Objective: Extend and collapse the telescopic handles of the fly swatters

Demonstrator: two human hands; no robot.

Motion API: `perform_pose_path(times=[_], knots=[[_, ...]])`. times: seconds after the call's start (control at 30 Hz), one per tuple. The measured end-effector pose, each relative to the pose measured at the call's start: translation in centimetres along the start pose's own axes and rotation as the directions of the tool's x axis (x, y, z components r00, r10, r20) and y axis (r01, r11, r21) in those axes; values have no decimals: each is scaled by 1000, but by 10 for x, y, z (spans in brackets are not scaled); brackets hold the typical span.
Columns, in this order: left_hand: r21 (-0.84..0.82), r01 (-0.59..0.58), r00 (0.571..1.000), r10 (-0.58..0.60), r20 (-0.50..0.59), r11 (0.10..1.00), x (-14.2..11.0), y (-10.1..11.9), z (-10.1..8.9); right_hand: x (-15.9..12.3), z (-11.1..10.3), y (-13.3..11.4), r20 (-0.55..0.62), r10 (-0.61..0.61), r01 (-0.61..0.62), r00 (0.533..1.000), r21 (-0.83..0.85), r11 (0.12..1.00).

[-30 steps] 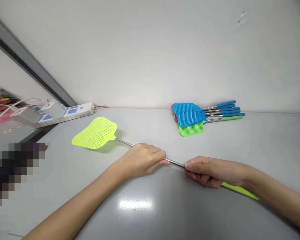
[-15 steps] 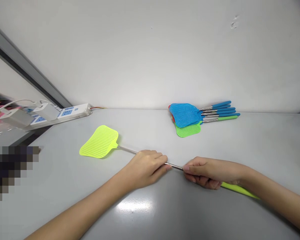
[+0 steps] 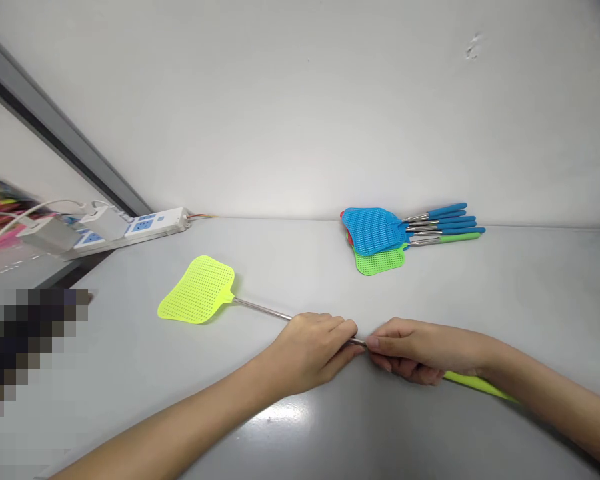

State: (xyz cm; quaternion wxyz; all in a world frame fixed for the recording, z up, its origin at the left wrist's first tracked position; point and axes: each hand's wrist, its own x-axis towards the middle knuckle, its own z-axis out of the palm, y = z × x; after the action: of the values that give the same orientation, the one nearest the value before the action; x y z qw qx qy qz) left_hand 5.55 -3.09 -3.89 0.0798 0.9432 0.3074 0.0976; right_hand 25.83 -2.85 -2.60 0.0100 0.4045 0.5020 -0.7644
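A yellow-green fly swatter (image 3: 197, 291) stretches across the grey table, its perforated head at the left and its handle at the lower right. My left hand (image 3: 317, 350) is closed around the thin metal shaft, near the middle. Just to its right, my right hand (image 3: 413, 350) grips the same swatter where the shaft goes into the hand. The handle's end shows below my right wrist; the part inside my fingers is hidden.
Against the wall at the back lies a pile of fly swatters (image 3: 373, 230), blue ones over a green one with a bit of red beneath. A white power strip (image 3: 150, 227) with plugged-in adapters sits at the back left. Colourful bagged items (image 3: 3, 223) lie beyond it.
My left hand has slid right along the shaft, closer to my right hand, and more shaft shows between it and the swatter head. My right hand keeps its grip.
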Motion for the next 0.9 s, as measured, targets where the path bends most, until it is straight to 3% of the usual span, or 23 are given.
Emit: perform_pose_path(times=[0.37,0.6,0.9], knots=[[16,-13,1000,12,28,1000,0,-5,-3,0,2,1,-18,-10,10,1000,4,1000],[-14,6,997,-4,83,1000,0,-6,-7,-3,3,-1,-24,-17,15,1000,-89,996],[-45,-32,997,35,72,998,0,-13,-10,-4,6,-2,-43,-40,35,998,-116,993]])
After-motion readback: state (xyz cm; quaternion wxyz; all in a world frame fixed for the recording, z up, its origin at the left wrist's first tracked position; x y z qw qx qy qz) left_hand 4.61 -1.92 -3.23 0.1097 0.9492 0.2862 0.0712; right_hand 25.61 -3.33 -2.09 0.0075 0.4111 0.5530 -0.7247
